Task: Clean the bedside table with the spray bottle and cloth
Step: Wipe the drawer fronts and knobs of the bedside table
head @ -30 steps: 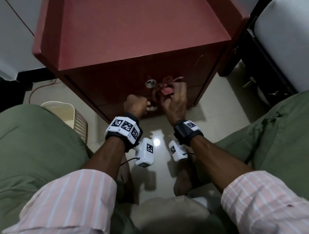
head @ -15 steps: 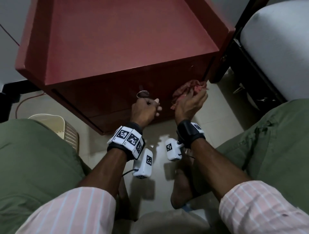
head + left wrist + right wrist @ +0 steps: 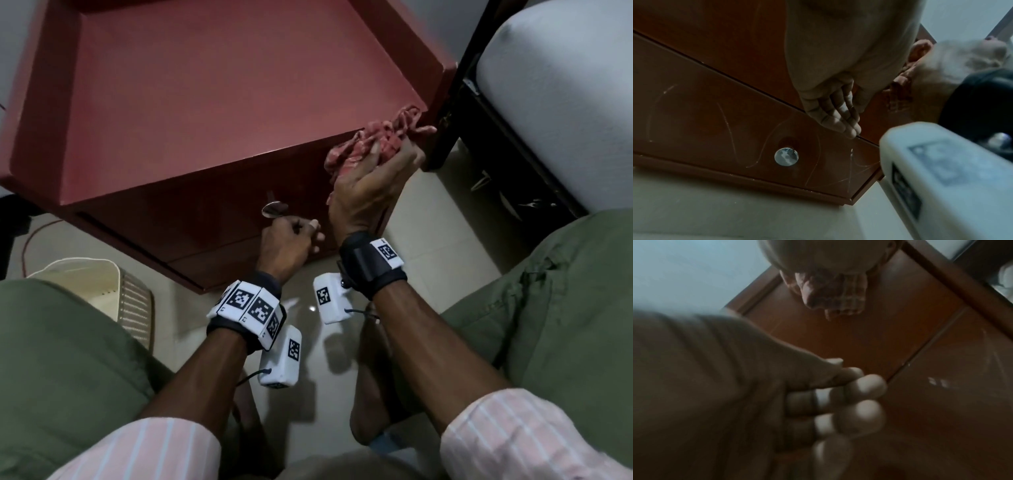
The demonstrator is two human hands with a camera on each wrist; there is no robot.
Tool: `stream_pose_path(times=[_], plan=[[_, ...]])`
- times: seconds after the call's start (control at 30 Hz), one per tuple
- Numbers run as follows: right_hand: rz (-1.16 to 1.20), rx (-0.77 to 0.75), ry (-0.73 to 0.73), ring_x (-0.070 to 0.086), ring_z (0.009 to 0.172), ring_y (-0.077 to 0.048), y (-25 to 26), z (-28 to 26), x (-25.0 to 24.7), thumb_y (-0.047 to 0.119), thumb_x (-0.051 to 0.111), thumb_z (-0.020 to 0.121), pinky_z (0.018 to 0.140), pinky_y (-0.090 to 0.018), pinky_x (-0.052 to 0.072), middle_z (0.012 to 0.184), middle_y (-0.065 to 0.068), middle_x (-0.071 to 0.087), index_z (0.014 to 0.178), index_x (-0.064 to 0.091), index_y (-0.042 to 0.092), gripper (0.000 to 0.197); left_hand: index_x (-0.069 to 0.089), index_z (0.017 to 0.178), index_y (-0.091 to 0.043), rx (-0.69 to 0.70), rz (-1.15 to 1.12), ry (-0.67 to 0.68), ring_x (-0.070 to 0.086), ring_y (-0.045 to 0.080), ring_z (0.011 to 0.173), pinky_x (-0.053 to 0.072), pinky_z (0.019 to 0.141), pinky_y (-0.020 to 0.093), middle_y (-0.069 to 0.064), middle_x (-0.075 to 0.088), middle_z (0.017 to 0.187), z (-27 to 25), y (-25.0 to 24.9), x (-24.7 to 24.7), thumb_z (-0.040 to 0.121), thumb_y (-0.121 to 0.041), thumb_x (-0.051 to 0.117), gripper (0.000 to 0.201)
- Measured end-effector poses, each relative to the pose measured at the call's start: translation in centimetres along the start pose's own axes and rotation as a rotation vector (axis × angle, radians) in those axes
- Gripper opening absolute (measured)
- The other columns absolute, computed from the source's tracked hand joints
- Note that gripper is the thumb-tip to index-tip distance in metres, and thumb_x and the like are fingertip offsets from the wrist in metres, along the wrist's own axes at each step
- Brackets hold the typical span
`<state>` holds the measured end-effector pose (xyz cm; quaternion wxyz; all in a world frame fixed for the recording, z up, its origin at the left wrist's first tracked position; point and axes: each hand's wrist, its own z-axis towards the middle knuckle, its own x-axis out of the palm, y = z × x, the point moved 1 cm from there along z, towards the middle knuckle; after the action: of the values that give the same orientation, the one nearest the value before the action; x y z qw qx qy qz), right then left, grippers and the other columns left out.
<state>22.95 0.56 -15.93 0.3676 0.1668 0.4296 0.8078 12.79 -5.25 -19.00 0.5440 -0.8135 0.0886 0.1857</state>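
— Where was the cloth [image 3: 373,147] when you looked in?

— Bunched up in his right hand [image 3: 368,186], fingers curled round it, pressed at the front corner of the bedside table [image 3: 222,96], toward the upper right of the head view. It sat just where the red tabletop met the darker front, hard by the dark bed frame [image 3: 448,102].

— And the other hand?

— The left hand [image 3: 286,245] was lower, at centre frame, fingers curled in front of the drawer face. It held nothing I could make out. A round metal knob [image 3: 274,209] showed just above it, apart from the fingers.

— How far along was he, would you say?

— Hard to judge. The lower drawer front [image 3: 715,123] showed pale curved streaks around its own knob [image 3: 786,156], which could be wiping marks or scratches. I'd guess the front was being done and the top remained, but that's only a guess.

— The spray bottle?

— Nowhere that I could see. Only a cream basket [image 3: 102,291] on the floor at lower left.
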Motion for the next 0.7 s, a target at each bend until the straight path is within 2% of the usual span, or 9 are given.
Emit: stream_pose_path(times=[0.07, 0.17, 0.3, 0.37, 0.4, 0.47, 0.53, 0.63, 0.7], plan=[[-0.059, -0.044, 0.014, 0.056, 0.101, -0.034, -1.7, 0.7, -0.3, 0.005, 0.043, 0.094, 0.093, -0.026, 0.049, 0.112, -0.033, 0.052, 0.116, 0.051, -0.016, 0.031, 0.072, 0.093, -0.013, 0.003, -0.002, 0.004, 0.068, 0.012, 0.065, 0.053, 0.065, 0.024, -0.001, 0.078, 0.086, 0.1, 0.2, 0.1, 0.099, -0.026, 0.058, 0.02], [-0.145, 0.136, -0.06, 0.055, 0.104, -0.045, -5.1, 0.8, -0.8, -0.006, 0.047, 0.092, 0.095, -0.017, 0.038, 0.115, -0.037, 0.052, 0.117, 0.049, -0.02, 0.029, 0.071, 0.088, -0.016, 0.021, -0.013, 0.008, 0.069, 0.011, 0.064, 0.051, 0.065, 0.024, -0.001, 0.079, 0.084, 0.2, 0.6, 0.4, 0.098, -0.028, 0.058, 0.02], [-0.082, 0.456, -0.006, 0.055, 0.103, -0.038, -5.4, -1.8, -1.4, -0.002, 0.041, 0.095, 0.088, -0.048, 0.049, 0.12, -0.029, 0.049, 0.124, 0.044, -0.012, 0.03, 0.072, 0.091, -0.014, 0.011, 0.016, 0.009, 0.07, 0.014, 0.069, 0.053, 0.066, 0.027, -0.001, 0.079, 0.085, 0.0, 0.9, -0.3, 0.099, -0.028, 0.058, 0.021], [-0.078, 0.388, -0.049, 0.057, 0.103, -0.036, -4.7, -1.1, -0.7, 0.003, 0.043, 0.096, 0.086, -0.05, 0.053, 0.12, -0.028, 0.05, 0.12, 0.048, -0.011, 0.028, 0.071, 0.089, -0.015, -0.007, 0.01, -0.013, 0.07, 0.014, 0.07, 0.053, 0.067, 0.028, -0.002, 0.079, 0.085, 0.1, 1.3, -0.8, 0.099, -0.029, 0.058, 0.022], [-0.085, 0.288, -0.089, 0.057, 0.108, -0.038, -4.3, -0.2, -0.3, 0.005, 0.043, 0.096, 0.092, -0.047, 0.053, 0.124, -0.031, 0.049, 0.121, 0.05, -0.012, 0.031, 0.071, 0.088, -0.015, -0.016, 0.013, -0.017, 0.07, 0.014, 0.069, 0.053, 0.067, 0.029, -0.002, 0.079, 0.085, 0.2, 1.3, -0.9, 0.099, -0.03, 0.058, 0.022], [-0.121, 0.119, -0.127, 0.053, 0.119, -0.039, -3.7, 1.9, 0.3, 0.003, 0.043, 0.093, 0.103, -0.03, 0.047, 0.132, -0.033, 0.045, 0.126, 0.05, -0.013, 0.038, 0.072, 0.089, -0.014, -0.029, 0.007, -0.013, 0.069, 0.012, 0.068, 0.055, 0.07, 0.031, -0.002, 0.079, 0.085, 0.2, 1.3, -0.9, 0.099, -0.031, 0.059, 0.023], [-0.16, 0.04, -0.125, 0.053, 0.12, -0.033, -3.8, 3.1, 0.0, -0.004, 0.042, 0.088, 0.104, -0.017, 0.041, 0.133, -0.029, 0.045, 0.128, 0.051, -0.01, 0.041, 0.072, 0.089, -0.014, -0.045, -0.001, 0.011, 0.068, 0.012, 0.067, 0.058, 0.075, 0.033, -0.001, 0.079, 0.085, 0.4, 1.3, -0.4, 0.098, -0.031, 0.059, 0.023], [-0.259, 0.012, -0.109, 0.055, 0.111, -0.035, -5.3, 1.8, -0.5, -0.009, 0.038, 0.084, 0.098, -0.029, 0.048, 0.125, -0.028, 0.049, 0.123, 0.053, -0.011, 0.042, 0.073, 0.094, -0.012, -0.054, 0.031, 0.06, 0.068, 0.013, 0.069, 0.056, 0.066, 0.029, 0.0, 0.079, 0.089, 0.3, 1.3, 0.3, 0.099, -0.03, 0.059, 0.023], [-0.31, 0.135, -0.034, 0.057, 0.106, -0.035, -6.9, -0.5, -0.5, -0.006, 0.036, 0.084, 0.09, -0.038, 0.054, 0.124, -0.025, 0.047, 0.125, 0.049, -0.008, 0.043, 0.073, 0.098, -0.01, -0.064, 0.061, 0.083, 0.067, 0.013, 0.071, 0.051, 0.06, 0.022, 0.001, 0.079, 0.091, 0.0, 1.3, 0.4, 0.099, -0.029, 0.059, 0.024]])
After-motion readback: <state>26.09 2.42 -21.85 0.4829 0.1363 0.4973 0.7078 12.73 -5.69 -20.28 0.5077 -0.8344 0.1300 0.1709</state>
